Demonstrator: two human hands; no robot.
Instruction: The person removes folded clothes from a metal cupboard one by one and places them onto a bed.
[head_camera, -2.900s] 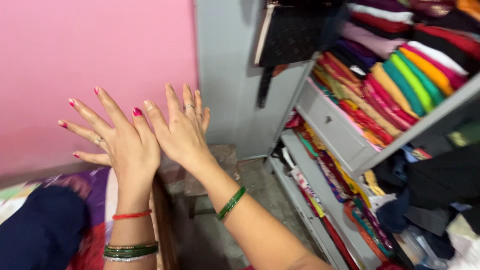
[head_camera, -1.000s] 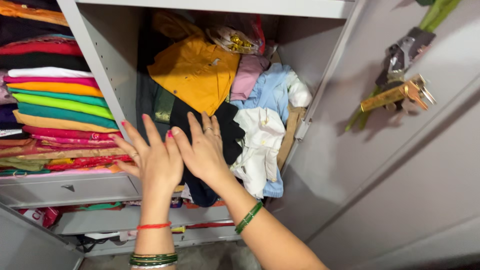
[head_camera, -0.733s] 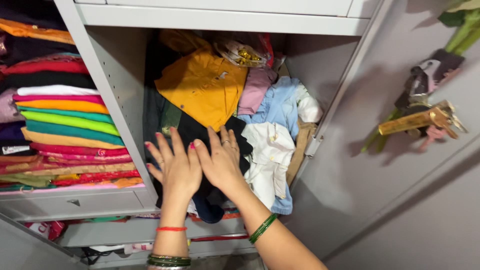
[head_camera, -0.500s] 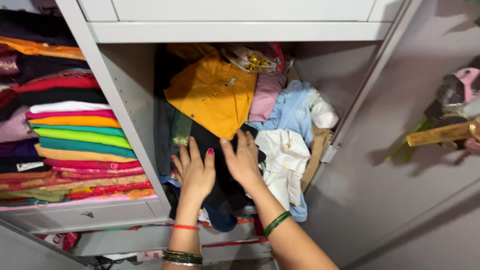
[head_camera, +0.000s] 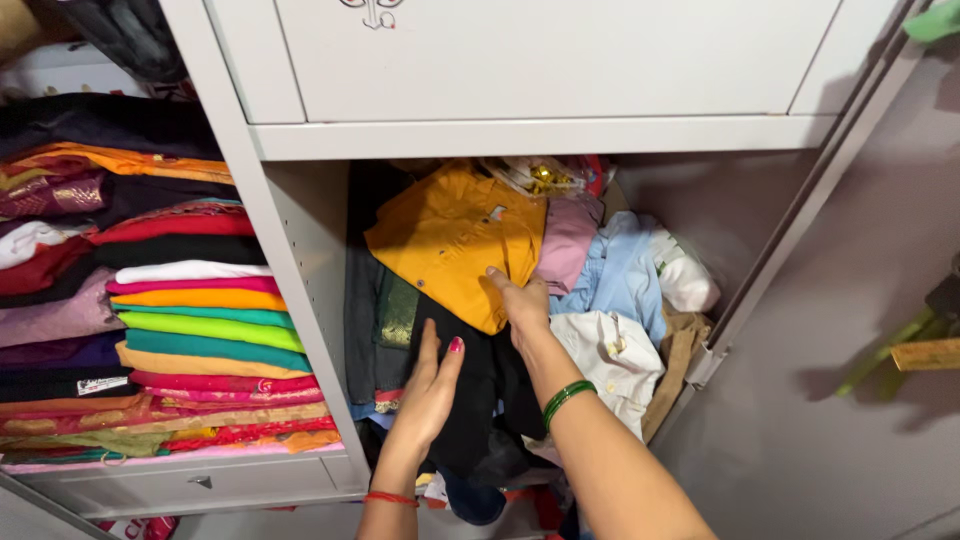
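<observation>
Black garment (head_camera: 480, 400) in cupboard's lower compartment, hanging over shelf edge. Left hand (head_camera: 432, 392) flat on it, fingers released. Right hand (head_camera: 525, 305) at 1 o'clock, fingers hidden, cannot tell. Beyond, yellow shirt (head_camera: 455, 235); 9 o'clock, folded fabric stack (head_camera: 200, 330).

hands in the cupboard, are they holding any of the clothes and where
No clear hold. The left hand lies flat, fingers straight, on the black garment. The right hand touches the lower edge of the yellow shirt; whether it pinches it cannot be told.
</observation>
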